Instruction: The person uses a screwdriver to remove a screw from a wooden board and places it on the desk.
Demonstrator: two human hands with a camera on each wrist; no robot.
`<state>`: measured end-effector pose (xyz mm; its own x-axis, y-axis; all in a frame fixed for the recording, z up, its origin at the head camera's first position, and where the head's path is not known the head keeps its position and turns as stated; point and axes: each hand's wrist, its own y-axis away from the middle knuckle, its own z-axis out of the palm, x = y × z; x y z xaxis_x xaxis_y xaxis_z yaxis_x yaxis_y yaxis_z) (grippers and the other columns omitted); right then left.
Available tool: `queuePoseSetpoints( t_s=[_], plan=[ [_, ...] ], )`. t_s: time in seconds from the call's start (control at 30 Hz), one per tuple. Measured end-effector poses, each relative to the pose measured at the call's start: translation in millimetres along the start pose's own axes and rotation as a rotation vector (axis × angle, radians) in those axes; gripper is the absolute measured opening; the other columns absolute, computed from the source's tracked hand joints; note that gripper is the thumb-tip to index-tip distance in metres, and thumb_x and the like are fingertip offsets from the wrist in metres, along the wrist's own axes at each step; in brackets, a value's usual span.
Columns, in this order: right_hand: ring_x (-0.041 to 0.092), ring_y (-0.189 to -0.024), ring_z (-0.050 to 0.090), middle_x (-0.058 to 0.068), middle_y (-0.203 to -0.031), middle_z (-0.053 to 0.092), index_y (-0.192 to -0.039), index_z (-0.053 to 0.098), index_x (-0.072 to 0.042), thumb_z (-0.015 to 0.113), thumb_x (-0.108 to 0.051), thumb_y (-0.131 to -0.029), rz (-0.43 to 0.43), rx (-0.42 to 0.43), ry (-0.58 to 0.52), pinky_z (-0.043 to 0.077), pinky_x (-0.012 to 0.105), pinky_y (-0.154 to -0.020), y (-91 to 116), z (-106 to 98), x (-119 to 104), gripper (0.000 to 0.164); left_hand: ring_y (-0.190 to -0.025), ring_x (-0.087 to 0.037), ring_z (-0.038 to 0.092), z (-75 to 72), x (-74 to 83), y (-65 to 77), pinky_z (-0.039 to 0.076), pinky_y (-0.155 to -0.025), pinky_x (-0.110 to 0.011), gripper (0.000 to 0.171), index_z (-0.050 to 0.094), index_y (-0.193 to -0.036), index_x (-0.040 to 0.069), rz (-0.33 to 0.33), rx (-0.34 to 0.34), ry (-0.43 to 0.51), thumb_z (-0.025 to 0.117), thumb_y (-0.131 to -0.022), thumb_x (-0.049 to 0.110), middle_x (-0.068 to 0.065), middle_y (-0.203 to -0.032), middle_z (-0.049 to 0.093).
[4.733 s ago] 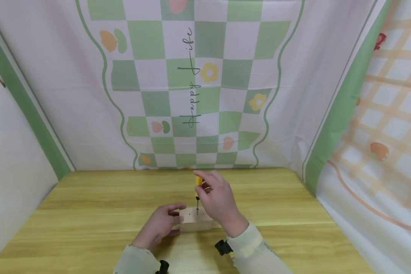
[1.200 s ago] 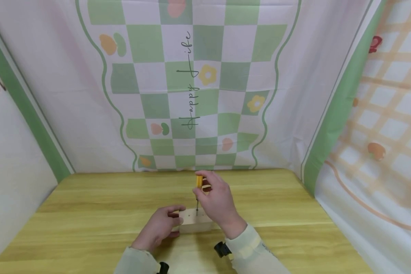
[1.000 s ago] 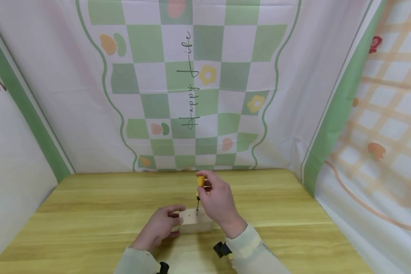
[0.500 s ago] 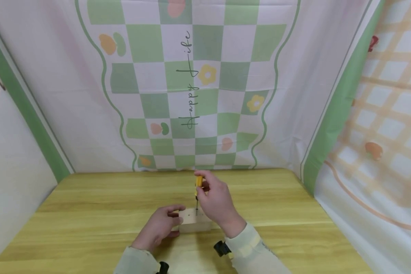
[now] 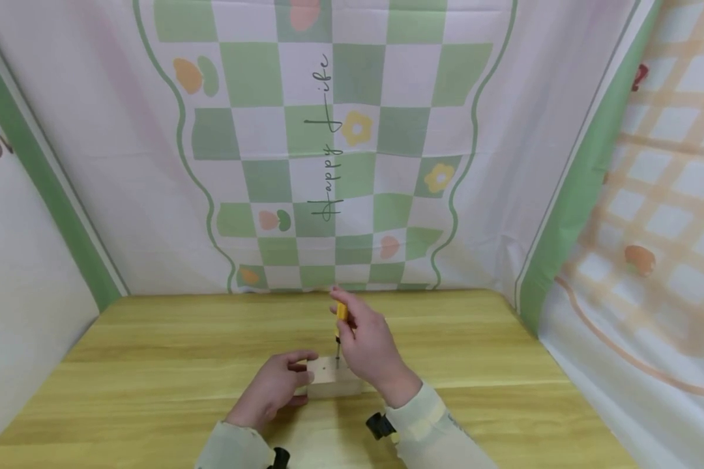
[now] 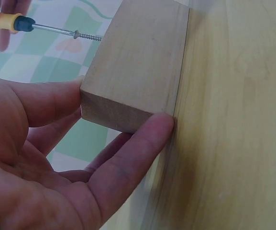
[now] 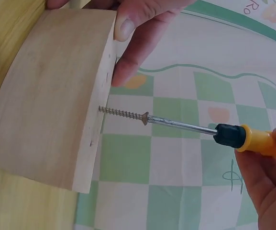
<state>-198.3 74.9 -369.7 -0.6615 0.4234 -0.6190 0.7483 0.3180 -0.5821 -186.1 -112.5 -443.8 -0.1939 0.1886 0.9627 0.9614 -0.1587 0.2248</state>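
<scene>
A pale wooden block [image 5: 336,389] lies on the table, with small holes along its top face. My left hand [image 5: 274,384] grips its left end, the thumb on top and fingers at the end and side. Upright in the block stands a threaded screw [image 7: 123,113], much of its thread showing above the wood. The tip of a yellow-handled screwdriver [image 7: 181,125] meets the screw's head. Above the block, my right hand [image 5: 371,342] pinches the screwdriver handle between thumb and fingers, with the forefinger stretched out past the handle's end.
The wood-grain table [image 5: 170,365] reaches back to a green-and-white checked cloth [image 5: 358,176] hung behind it. Another cloth [image 5: 651,228] with orange checks hangs on the right. Black wrist cameras [image 5: 380,426] sit at both cuffs.
The right fingers have straightened and shifted around the screwdriver handle, after curling over its end. The left hand and block stay in place throughout.
</scene>
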Motion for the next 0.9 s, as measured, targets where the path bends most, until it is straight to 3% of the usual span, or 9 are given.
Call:
queuePoseSetpoints(
  t_s=[0.13, 0.27, 0.43, 0.53, 0.77, 0.9],
  plan=[
    [0.021, -0.101, 0.062, 0.008, -0.128, 0.055, -0.133, 0.062, -0.011, 0.067, 0.002, -0.093, -0.002, 0.029, 0.019, 0.056, 0.025, -0.076, -0.3, -1.1, -0.1, 0.043, -0.103, -0.03, 0.059, 0.3, 0.4, -0.5, 0.059, -0.072, -0.043, 0.041, 0.061, -0.135, 0.005, 0.001, 0.002, -0.011, 0.065, -0.094, 0.003, -0.022, -0.131, 0.053],
    [0.013, -0.085, 0.058, 0.002, -0.102, 0.05, -0.13, 0.066, -0.014, 0.073, 0.0, -0.089, 0.026, 0.075, 0.044, 0.056, 0.022, -0.071, -1.0, -1.6, 0.7, 0.044, -0.104, -0.03, 0.059, -0.1, 0.4, -0.7, 0.059, -0.072, -0.043, 0.041, 0.061, -0.135, 0.005, -0.01, 0.006, -0.016, 0.064, -0.094, 0.003, -0.022, -0.132, 0.053],
    [0.013, -0.09, 0.063, 0.001, -0.113, 0.063, -0.14, 0.06, -0.017, 0.063, 0.01, -0.091, 0.032, 0.065, 0.022, 0.056, 0.022, -0.071, -1.3, -3.1, 1.6, 0.056, -0.103, -0.03, 0.059, -0.1, 0.8, -0.8, 0.059, -0.072, -0.043, 0.041, 0.061, -0.135, 0.006, -0.024, 0.009, -0.013, 0.064, -0.095, 0.002, -0.022, -0.131, 0.053],
    [0.015, -0.093, 0.066, 0.006, -0.12, 0.065, -0.141, 0.057, -0.015, 0.058, 0.011, -0.093, 0.027, 0.041, 0.005, 0.057, 0.024, -0.07, -0.3, -3.3, 1.9, 0.055, -0.102, -0.029, 0.06, 0.5, 0.8, -1.3, 0.059, -0.072, -0.042, 0.041, 0.061, -0.135, 0.005, -0.026, 0.01, -0.004, 0.063, -0.095, 0.001, -0.022, -0.13, 0.054],
    [0.018, -0.09, 0.065, 0.004, -0.109, 0.059, -0.134, 0.061, -0.012, 0.07, 0.001, -0.091, 0.019, 0.072, 0.028, 0.057, 0.023, -0.07, 1.5, -2.5, 4.8, 0.045, -0.102, -0.029, 0.06, 0.7, 0.0, -0.3, 0.059, -0.072, -0.042, 0.04, 0.061, -0.135, 0.005, -0.017, 0.006, 0.0, 0.063, -0.095, 0.001, -0.022, -0.131, 0.053],
    [0.016, -0.09, 0.064, 0.005, -0.11, 0.06, -0.138, 0.06, -0.014, 0.064, 0.005, -0.094, 0.01, 0.077, 0.043, 0.056, 0.023, -0.07, 0.9, -3.5, 4.9, 0.048, -0.101, -0.029, 0.06, 0.8, 0.0, 0.0, 0.059, -0.072, -0.042, 0.041, 0.061, -0.135, 0.005, -0.012, 0.006, 0.0, 0.063, -0.095, 0.001, -0.022, -0.131, 0.053]
  ],
)
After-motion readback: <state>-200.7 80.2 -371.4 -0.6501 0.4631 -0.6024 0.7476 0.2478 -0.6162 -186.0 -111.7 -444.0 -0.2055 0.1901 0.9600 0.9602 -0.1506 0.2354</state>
